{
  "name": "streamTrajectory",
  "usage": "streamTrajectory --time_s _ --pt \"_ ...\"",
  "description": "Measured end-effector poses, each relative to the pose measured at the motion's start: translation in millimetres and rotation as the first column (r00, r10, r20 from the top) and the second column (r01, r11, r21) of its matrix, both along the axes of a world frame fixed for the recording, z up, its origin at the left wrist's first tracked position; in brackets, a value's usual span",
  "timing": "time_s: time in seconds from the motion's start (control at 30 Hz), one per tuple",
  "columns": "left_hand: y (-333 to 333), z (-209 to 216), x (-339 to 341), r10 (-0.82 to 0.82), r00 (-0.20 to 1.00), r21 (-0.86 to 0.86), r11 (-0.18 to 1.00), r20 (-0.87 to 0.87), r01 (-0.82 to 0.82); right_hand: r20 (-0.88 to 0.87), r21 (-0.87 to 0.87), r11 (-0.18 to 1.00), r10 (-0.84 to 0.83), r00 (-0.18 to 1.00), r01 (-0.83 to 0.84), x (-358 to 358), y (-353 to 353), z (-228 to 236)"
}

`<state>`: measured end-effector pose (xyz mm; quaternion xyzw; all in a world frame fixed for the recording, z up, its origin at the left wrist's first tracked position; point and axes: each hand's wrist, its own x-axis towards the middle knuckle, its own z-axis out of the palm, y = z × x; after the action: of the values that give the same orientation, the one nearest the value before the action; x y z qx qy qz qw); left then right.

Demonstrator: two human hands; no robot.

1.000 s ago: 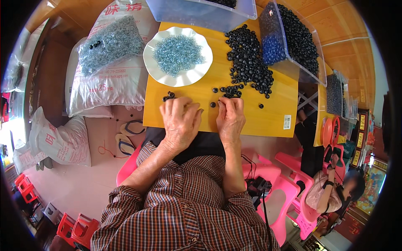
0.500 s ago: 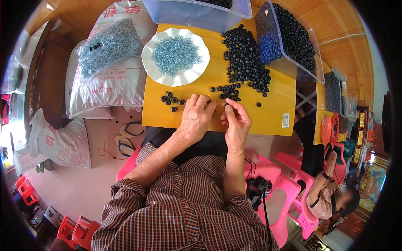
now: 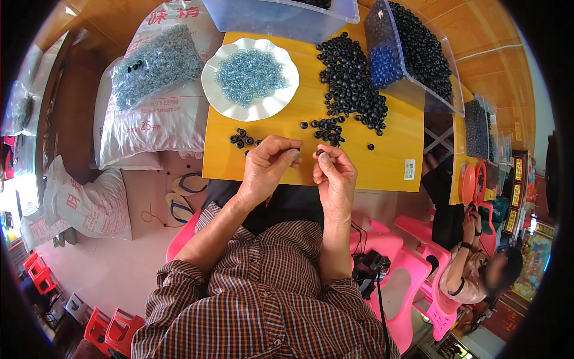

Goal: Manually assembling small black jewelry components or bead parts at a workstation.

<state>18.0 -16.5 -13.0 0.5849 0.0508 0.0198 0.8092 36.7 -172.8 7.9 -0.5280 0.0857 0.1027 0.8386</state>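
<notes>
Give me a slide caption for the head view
Left hand and right hand each pinch a black bead over a yellow table.

On the yellow table (image 3: pixel 382 167), a white plate (image 3: pixel 254 113) stands beyond the left hand (image 3: pixel 266 170), black beads (image 3: pixel 347 78) beyond the right hand (image 3: pixel 336 178).

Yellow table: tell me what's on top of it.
Loose black beads, a plate of clear beads, two tubs and a label. Under plate, tubs and pile, the table is covered; the left hand and right hand hide some of its near edge.

Brown checked button-front shirt (image 3: pixel 239 308)
</notes>
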Motion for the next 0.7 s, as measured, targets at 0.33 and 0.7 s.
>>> streamTrajectory --time_s 0.33,0.7 --pt "4 -1 -6 -0.118 0.99 -0.519 0.852 -0.072 0.064 0.01 0.01 0.998 0.064 0.998 -0.064 -5 7 4" --pt "6 -4 -8 -0.182 0.983 -0.642 0.757 -0.034 0.119 0.042 -0.034 0.997 0.077 0.996 -0.076 -9 14 9"
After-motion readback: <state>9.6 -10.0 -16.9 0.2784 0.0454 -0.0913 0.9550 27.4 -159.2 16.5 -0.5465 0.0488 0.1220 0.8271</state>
